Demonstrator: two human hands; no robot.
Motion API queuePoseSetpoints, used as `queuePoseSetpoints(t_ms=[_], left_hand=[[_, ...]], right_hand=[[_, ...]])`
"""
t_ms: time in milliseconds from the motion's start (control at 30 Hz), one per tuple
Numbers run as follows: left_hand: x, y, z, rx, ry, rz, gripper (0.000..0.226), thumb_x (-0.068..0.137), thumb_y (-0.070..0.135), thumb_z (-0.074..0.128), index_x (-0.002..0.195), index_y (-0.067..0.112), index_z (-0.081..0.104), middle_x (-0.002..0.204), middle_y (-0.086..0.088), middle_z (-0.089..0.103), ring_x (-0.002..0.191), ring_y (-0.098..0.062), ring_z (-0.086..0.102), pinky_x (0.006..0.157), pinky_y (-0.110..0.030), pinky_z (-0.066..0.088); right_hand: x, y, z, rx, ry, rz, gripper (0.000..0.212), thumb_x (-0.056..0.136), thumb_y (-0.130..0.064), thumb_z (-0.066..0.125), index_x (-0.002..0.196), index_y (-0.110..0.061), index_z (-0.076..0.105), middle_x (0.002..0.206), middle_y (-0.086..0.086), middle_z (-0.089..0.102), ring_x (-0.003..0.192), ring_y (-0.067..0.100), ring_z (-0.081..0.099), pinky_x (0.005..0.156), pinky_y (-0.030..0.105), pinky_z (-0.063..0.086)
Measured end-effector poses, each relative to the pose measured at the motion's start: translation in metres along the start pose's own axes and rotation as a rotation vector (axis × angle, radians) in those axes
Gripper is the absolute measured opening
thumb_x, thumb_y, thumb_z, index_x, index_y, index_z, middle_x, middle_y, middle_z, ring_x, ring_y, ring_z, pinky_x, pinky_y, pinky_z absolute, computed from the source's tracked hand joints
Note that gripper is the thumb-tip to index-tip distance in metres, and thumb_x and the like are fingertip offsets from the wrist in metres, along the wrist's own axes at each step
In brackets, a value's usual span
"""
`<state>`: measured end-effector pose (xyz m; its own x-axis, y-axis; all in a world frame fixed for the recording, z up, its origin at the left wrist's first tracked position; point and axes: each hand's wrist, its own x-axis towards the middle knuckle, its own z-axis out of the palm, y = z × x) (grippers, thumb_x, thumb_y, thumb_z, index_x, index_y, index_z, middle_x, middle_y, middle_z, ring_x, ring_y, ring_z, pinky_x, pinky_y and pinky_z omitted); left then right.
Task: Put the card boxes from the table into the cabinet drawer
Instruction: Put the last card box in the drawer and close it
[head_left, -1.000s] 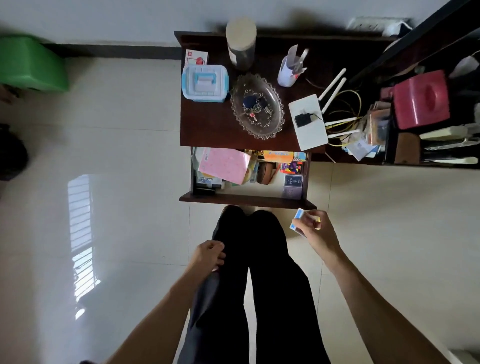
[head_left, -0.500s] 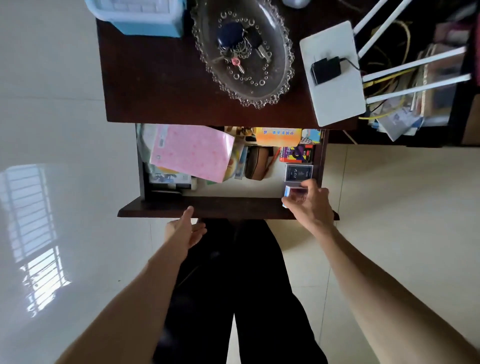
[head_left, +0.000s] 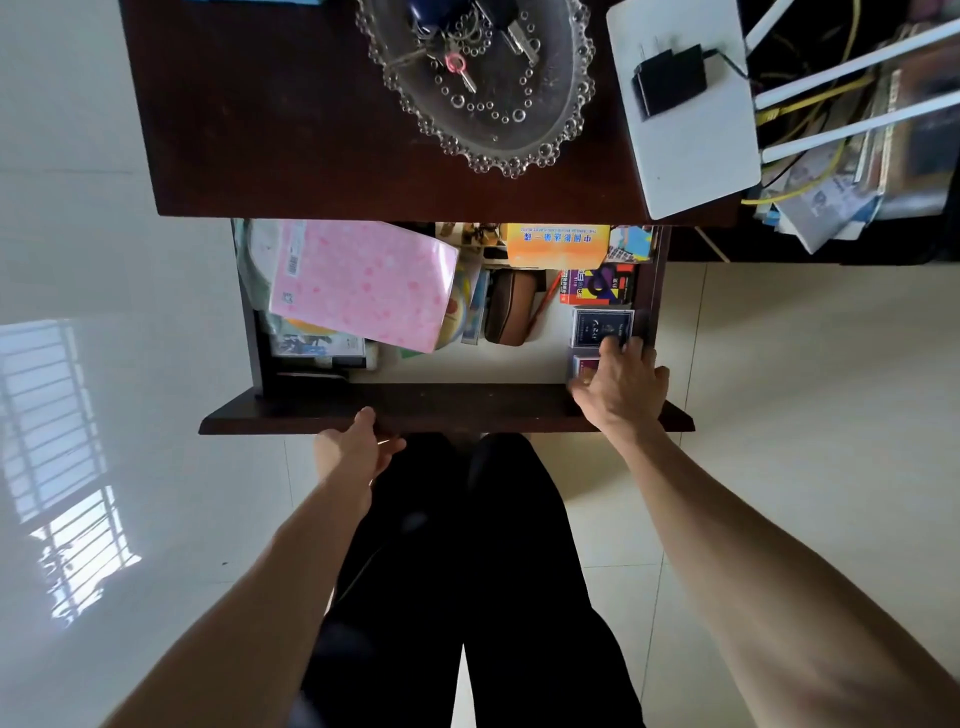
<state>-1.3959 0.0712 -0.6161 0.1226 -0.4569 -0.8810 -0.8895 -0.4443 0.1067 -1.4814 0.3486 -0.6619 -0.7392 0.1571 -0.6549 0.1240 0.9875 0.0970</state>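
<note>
The cabinet drawer (head_left: 447, 410) stands pulled out under the dark table (head_left: 291, 130). My right hand (head_left: 621, 387) reaches into its front right corner and grips a reddish card box (head_left: 583, 368), which lies mostly hidden under the fingers. Just behind it a dark blue card box (head_left: 597, 325) lies flat, and further back a colourful card box (head_left: 597, 285). My left hand (head_left: 358, 447) is at the drawer's front panel, thumb touching its edge, fingers loose and holding nothing.
A pink packet (head_left: 363, 283), a brown case (head_left: 511, 314) and an orange box (head_left: 556, 244) fill the drawer's left and back. On the table are a glass dish with keys (head_left: 519, 145) and a white router (head_left: 691, 135). My legs stand below the drawer.
My right hand has carried the card box from in front of the drawer down into its front right corner. My left hand rose from my thigh to the drawer front. The camera moved closer.
</note>
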Motion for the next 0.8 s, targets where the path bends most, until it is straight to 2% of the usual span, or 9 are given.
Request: queuePoseSetpoints(t_ms=[67,167,300,600,700,800], left_hand=[[-0.002,0.001,0.001,0.005,0.004,0.01,0.024,0.093,0.025,0.058,0.077,0.012,0.046,0.039,0.004,0.064,0.059,-0.024,0.068,0.05,-0.025,0.045],[-0.003,0.0,0.001,0.012,0.016,0.022,0.025,0.093,0.026,0.058,0.075,0.011,0.048,0.037,0.007,0.063,0.059,-0.022,0.069,0.051,-0.025,0.046],[-0.002,-0.002,0.003,0.016,0.019,0.03,0.025,0.093,0.028,0.057,0.076,0.01,0.051,0.038,0.008,0.063,0.058,-0.021,0.069,0.055,-0.026,0.05],[0.005,-0.009,0.003,0.042,0.015,0.086,0.027,0.094,0.031,0.056,0.076,0.01,0.055,0.039,0.007,0.064,0.04,-0.009,0.066,0.051,-0.025,0.05],[0.004,-0.007,-0.001,0.036,-0.015,0.056,0.029,0.093,0.031,0.058,0.077,0.008,0.058,0.042,0.004,0.066,0.051,-0.016,0.069,0.051,-0.025,0.05],[0.0,0.0,-0.012,-0.006,-0.088,0.006,0.027,0.093,0.03,0.062,0.082,0.006,0.063,0.059,-0.004,0.074,0.06,-0.02,0.071,0.042,-0.021,0.049]], right_hand=[[0.004,0.0,0.001,-0.042,-0.009,-0.003,0.055,0.083,-0.043,0.072,0.123,-0.01,0.055,0.126,0.016,0.057,0.119,0.035,0.054,0.096,0.048,0.047],[0.008,0.001,0.003,-0.027,-0.018,-0.009,0.054,0.086,-0.041,0.072,0.125,-0.008,0.055,0.127,0.017,0.055,0.117,0.036,0.057,0.096,0.048,0.051],[0.01,-0.001,0.008,-0.005,-0.018,-0.002,0.055,0.088,-0.042,0.074,0.125,-0.006,0.055,0.13,0.019,0.05,0.112,0.036,0.062,0.088,0.047,0.057],[0.02,-0.003,0.016,-0.069,-0.041,0.014,0.062,0.086,-0.039,0.078,0.133,-0.007,0.052,0.134,0.018,0.046,0.115,0.035,0.061,0.09,0.047,0.058],[0.012,0.0,0.012,0.032,-0.075,0.015,0.063,0.088,-0.045,0.073,0.135,-0.011,0.05,0.134,0.018,0.047,0.116,0.036,0.06,0.09,0.047,0.056],[-0.012,0.001,0.002,0.334,-0.06,0.014,0.056,0.092,-0.041,0.068,0.139,-0.015,0.052,0.139,0.016,0.049,0.123,0.032,0.057,0.095,0.044,0.054]])
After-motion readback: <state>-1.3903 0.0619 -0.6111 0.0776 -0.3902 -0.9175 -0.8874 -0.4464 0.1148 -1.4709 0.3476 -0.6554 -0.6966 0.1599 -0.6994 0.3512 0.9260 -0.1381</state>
